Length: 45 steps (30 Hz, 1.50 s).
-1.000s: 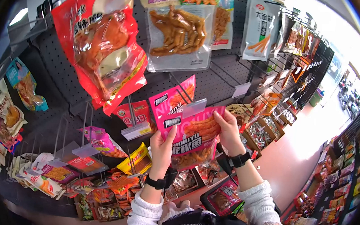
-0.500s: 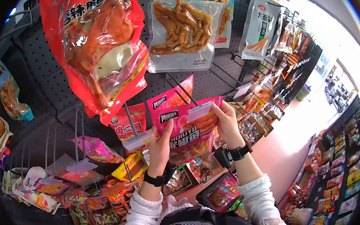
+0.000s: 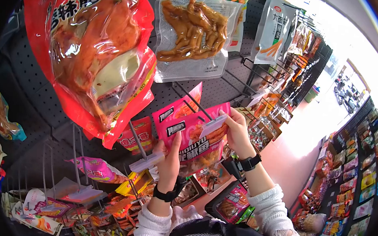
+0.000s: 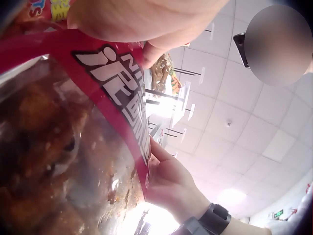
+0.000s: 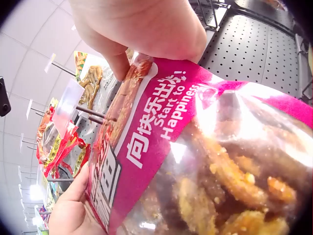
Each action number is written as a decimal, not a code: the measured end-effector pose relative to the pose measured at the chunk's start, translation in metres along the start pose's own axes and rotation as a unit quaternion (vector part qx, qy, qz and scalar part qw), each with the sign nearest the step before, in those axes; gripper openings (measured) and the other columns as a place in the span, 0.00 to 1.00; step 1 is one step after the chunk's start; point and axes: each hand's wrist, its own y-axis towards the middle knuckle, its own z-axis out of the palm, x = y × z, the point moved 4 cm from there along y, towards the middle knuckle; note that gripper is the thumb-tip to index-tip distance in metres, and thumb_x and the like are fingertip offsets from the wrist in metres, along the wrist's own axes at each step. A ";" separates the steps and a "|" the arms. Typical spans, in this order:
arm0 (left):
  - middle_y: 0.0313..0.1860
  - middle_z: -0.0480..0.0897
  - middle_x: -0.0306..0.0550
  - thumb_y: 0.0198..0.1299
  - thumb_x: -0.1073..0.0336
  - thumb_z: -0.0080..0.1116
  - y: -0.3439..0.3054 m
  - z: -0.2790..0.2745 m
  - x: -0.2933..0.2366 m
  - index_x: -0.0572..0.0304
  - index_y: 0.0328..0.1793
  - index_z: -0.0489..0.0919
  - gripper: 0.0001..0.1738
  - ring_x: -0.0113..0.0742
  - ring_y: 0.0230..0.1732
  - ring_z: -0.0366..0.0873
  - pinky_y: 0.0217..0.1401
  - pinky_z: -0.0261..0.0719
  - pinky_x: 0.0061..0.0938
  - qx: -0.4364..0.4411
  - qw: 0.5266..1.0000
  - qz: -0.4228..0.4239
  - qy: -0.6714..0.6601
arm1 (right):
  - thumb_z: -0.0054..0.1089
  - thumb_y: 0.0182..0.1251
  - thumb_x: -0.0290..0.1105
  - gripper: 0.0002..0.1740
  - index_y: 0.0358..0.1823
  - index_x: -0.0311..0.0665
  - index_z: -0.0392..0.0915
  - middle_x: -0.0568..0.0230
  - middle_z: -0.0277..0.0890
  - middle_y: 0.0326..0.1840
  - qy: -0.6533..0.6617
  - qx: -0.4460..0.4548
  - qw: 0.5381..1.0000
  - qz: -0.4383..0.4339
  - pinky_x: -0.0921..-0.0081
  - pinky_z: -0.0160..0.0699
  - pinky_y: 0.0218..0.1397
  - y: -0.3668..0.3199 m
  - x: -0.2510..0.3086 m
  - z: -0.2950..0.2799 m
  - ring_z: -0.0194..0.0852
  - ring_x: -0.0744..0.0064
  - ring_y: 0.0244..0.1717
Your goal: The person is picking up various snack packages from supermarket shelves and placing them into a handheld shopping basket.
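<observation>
Pink snack packet [image 3: 197, 145] is likely handling light, floppy, slippery, best held where left hand [image 3: 168, 164] and right hand [image 3: 238, 134] are pinching its edges, fingers closed.

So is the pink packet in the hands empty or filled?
Filled: the pink packet shows golden-brown pieces through its clear part.

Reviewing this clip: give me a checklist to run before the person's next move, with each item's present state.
1. Left hand grips the pink bag: ok.
2. Right hand grips it near its upper corner: ok.
3. Tag clear of the bag's front in the head view: not ok, overlaps it.
4. Bag free of the hook: cannot tell.
5. Rear bag visible behind the held one: ok.
</observation>
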 end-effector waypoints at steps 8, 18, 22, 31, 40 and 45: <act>0.36 0.80 0.34 0.62 0.64 0.57 0.016 0.000 0.011 0.63 0.42 0.78 0.09 0.18 0.36 0.71 0.41 0.68 0.18 -0.030 0.997 0.003 0.075 | 0.54 0.67 0.33 0.11 0.41 0.31 0.75 0.68 0.78 0.35 -0.073 -0.036 0.997 0.005 0.84 0.75 0.38 0.024 -0.011 0.003 0.75 0.85 0.33; 0.38 0.80 0.38 0.62 0.70 0.54 -0.003 -0.010 0.019 0.65 0.49 0.74 0.11 0.20 0.36 0.72 0.39 0.67 0.15 -0.074 0.986 0.074 0.130 | 0.57 0.64 0.31 0.10 0.41 0.32 0.72 0.70 0.74 0.36 -0.126 -0.074 0.989 -0.025 0.85 0.68 0.42 0.017 -0.026 -0.003 0.69 0.85 0.37; 0.53 0.73 0.51 0.64 0.74 0.48 -0.043 -0.024 0.027 0.69 0.58 0.64 0.17 0.33 0.51 0.71 0.56 0.67 0.27 -0.119 0.967 0.151 0.168 | 0.59 0.60 0.25 0.21 0.54 0.34 0.66 0.60 0.71 0.53 -0.296 -0.109 0.943 -0.104 0.77 0.69 0.55 -0.049 -0.040 -0.045 0.68 0.74 0.56; 0.65 0.59 0.57 0.59 0.80 0.45 -0.140 -0.016 0.038 0.69 0.60 0.60 0.21 0.45 0.67 0.58 0.69 0.54 0.38 0.131 0.927 0.045 0.349 | 0.62 0.57 0.31 0.27 0.57 0.33 0.63 0.51 0.70 0.51 -0.474 -0.244 0.819 0.215 0.69 0.71 0.53 -0.300 -0.160 -0.220 0.70 0.58 0.51; 0.49 0.75 0.49 0.55 0.77 0.52 -0.213 0.055 0.103 0.66 0.44 0.75 0.09 0.41 0.53 0.72 0.59 0.68 0.31 0.357 0.852 -0.213 0.317 | 0.65 0.50 0.35 0.39 0.62 0.28 0.57 0.44 0.65 0.59 -0.365 -0.384 0.761 0.374 0.67 0.61 0.65 -0.399 -0.232 -0.313 0.63 0.53 0.61; 0.50 0.74 0.48 0.57 0.79 0.51 -0.213 0.066 0.106 0.66 0.43 0.75 0.09 0.34 0.50 0.73 0.53 0.72 0.24 0.385 0.826 -0.215 0.352 | 0.65 0.53 0.29 0.30 0.56 0.29 0.64 0.51 0.71 0.54 -0.319 -0.557 0.689 0.337 0.71 0.69 0.55 -0.391 -0.280 -0.353 0.70 0.65 0.53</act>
